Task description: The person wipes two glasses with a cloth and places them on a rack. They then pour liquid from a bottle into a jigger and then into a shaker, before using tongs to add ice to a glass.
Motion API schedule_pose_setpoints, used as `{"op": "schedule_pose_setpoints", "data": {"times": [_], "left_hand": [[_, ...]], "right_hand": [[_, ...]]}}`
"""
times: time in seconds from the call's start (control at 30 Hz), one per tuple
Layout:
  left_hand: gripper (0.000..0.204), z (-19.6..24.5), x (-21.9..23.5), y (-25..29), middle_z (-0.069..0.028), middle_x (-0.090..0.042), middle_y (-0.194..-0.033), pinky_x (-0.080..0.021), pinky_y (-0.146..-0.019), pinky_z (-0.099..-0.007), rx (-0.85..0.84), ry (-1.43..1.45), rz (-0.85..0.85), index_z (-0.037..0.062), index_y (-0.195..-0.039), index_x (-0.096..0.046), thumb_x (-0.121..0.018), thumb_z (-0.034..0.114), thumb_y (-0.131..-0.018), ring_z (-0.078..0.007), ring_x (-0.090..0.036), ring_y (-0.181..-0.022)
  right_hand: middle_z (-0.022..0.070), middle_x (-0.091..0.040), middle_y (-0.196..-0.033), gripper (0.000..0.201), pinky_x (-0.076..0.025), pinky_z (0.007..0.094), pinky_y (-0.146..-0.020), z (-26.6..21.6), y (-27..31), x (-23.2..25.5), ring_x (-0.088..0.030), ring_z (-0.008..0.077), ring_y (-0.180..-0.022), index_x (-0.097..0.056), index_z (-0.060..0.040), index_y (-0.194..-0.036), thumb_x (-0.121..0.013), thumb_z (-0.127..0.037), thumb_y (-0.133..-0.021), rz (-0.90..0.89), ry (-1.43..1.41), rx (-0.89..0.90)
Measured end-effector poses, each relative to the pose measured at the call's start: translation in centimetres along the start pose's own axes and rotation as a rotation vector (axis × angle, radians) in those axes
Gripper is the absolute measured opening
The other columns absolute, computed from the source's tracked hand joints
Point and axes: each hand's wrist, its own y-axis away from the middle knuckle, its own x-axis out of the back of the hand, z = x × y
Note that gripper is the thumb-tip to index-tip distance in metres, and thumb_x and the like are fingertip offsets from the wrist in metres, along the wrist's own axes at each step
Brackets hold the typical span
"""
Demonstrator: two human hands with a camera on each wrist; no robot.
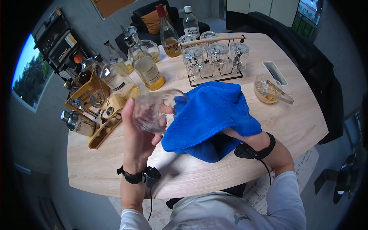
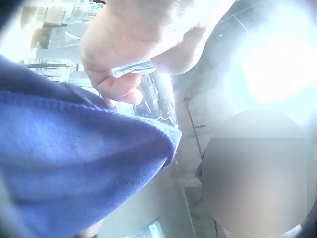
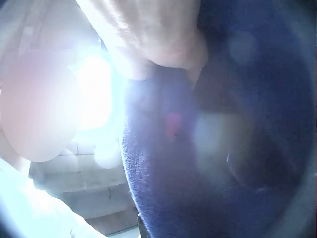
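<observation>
A clear glass (image 1: 148, 111) is held tilted in my left hand (image 1: 138, 142), thumb on one side and fingers around the other. Its mouth faces the blue cloth (image 1: 211, 107), which overlaps the rim. In the left wrist view, curled fingers (image 2: 121, 88) lie against the glass wall (image 2: 157, 99). My right hand (image 1: 248, 138) reaches under the cloth, which drapes over it and hides its fingers. The right wrist view shows the back of that hand (image 3: 158, 39) with dark blue folds beside it; I cannot tell how its fingers lie.
Behind the cloth stands a wire rack (image 1: 214, 79) of upturned glass mugs. Liquor bottles (image 1: 145, 69) crowd the left, near a wooden bar-tool stand (image 1: 100, 132) and a cocktail shaker (image 1: 78, 123). On the right, tongs (image 1: 281, 96) lie across a glass bowl (image 1: 262, 97).
</observation>
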Motion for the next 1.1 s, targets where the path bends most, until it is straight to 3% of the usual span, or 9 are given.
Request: {"op": "schedule_pose_setpoints", "data": {"times": [0.13,0.3,0.33,0.43,0.57,0.67,0.73,1.0,1.1], "left_hand": [[0.076,0.8,1.3,-0.4,-0.0135,-0.066,-0.097,-0.049,-0.042,-0.0198,0.177,0.251,-0.168,-0.0035,-0.120,-0.052,-0.041,0.067,-0.092,-0.0131,-0.060,-0.057],[0.075,-0.6,-1.1,0.2,-0.0164,-0.069,-0.099,-0.032,-0.030,-0.0198,0.256,0.288,-0.063,-0.0004,-0.115,-0.053,-0.030,0.067,-0.095,-0.0136,-0.051,-0.043],[0.072,-1.5,-0.3,0.3,-0.0163,-0.069,-0.103,-0.048,-0.046,-0.0242,0.240,0.342,-0.285,0.0015,-0.117,-0.053,-0.026,0.066,-0.097,-0.0178,-0.061,-0.059],[0.086,-3.2,-3.1,1.8,-0.0127,-0.064,-0.111,-0.049,-0.094,-0.0368,0.194,0.011,-0.056,-0.0015,-0.128,-0.051,-0.030,0.073,-0.091,-0.0236,-0.061,-0.102],[0.084,-3.3,-3.5,1.9,-0.0117,-0.063,-0.114,-0.049,-0.094,-0.0367,0.217,0.049,-0.050,0.0005,-0.130,-0.051,-0.027,0.072,-0.092,-0.0222,-0.060,-0.104],[0.072,-3.7,-2.2,1.7,-0.0052,-0.067,-0.087,-0.048,-0.052,-0.0268,0.297,0.074,-0.135,0.0071,-0.113,-0.057,-0.025,0.069,-0.095,-0.0154,-0.062,-0.064],[0.073,-3.3,-2.4,1.4,-0.0025,-0.061,-0.076,-0.032,-0.036,-0.0227,0.424,0.258,-0.062,0.0092,-0.112,-0.058,-0.026,0.072,-0.093,-0.0115,-0.048,-0.046],[0.067,-2.4,-1.6,1.1,-0.0076,-0.064,-0.082,-0.029,-0.030,-0.0200,0.429,0.501,-0.173,0.0071,-0.119,-0.057,-0.040,0.067,-0.093,-0.0114,-0.048,-0.047],[0.070,-2.7,-2.3,1.0,-0.0110,-0.067,-0.097,-0.049,-0.046,-0.0261,0.479,0.669,-0.346,0.0065,-0.126,-0.054,-0.037,0.066,-0.095,-0.0170,-0.061,-0.065]], "right_hand": [[0.0132,-0.057,-0.131,0.066,-0.044,0.0392,-0.104,0.7,-0.7,-1.2,-0.055,0.0275,-0.120,-0.046,-0.0055,-0.139,-0.075,-0.022,-0.082,0.077,-0.039,0.054],[0.0122,-0.058,-0.129,0.063,-0.043,0.0389,-0.104,-1.3,-1.9,-3.0,-0.056,0.0268,-0.118,-0.048,-0.0050,-0.137,-0.074,-0.023,-0.083,0.111,-0.024,0.043],[0.0120,-0.058,-0.129,0.063,-0.043,0.0388,-0.104,-1.3,-1.9,-3.1,-0.056,0.0267,-0.118,-0.048,-0.0049,-0.137,-0.074,-0.023,-0.083,0.109,-0.023,0.044],[0.0113,-0.059,-0.128,0.061,-0.043,0.0386,-0.104,-1.1,-1.7,-3.0,-0.057,0.0262,-0.117,-0.050,-0.0046,-0.136,-0.073,-0.024,-0.083,0.094,-0.032,0.037],[0.0105,-0.060,-0.128,0.059,-0.042,0.0384,-0.104,-0.7,-1.2,-3.0,-0.057,0.0256,-0.116,-0.051,-0.0042,-0.134,-0.072,-0.024,-0.083,0.046,-0.074,0.018],[0.0099,-0.061,-0.127,0.057,-0.042,0.0382,-0.104,-0.6,-0.4,-2.8,-0.058,0.0252,-0.115,-0.052,-0.0039,-0.133,-0.072,-0.025,-0.083,-0.019,-0.140,0.000],[0.0095,-0.061,-0.126,0.056,-0.042,0.0381,-0.104,-0.2,0.3,-2.9,-0.058,0.0249,-0.115,-0.053,-0.0037,-0.133,-0.071,-0.025,-0.084,-0.082,-0.206,-0.010],[0.0092,-0.064,-0.123,0.042,-0.045,0.0353,-0.101,1.3,0.6,-3.6,-0.061,0.0224,-0.111,-0.057,-0.0044,-0.128,-0.061,-0.024,-0.091,-0.220,-0.167,0.261],[0.0094,-0.065,-0.120,0.039,-0.046,0.0343,-0.099,0.6,-0.4,-3.6,-0.062,0.0217,-0.108,-0.059,-0.0041,-0.125,-0.063,-0.022,-0.090,-0.096,-0.062,0.154]]}}
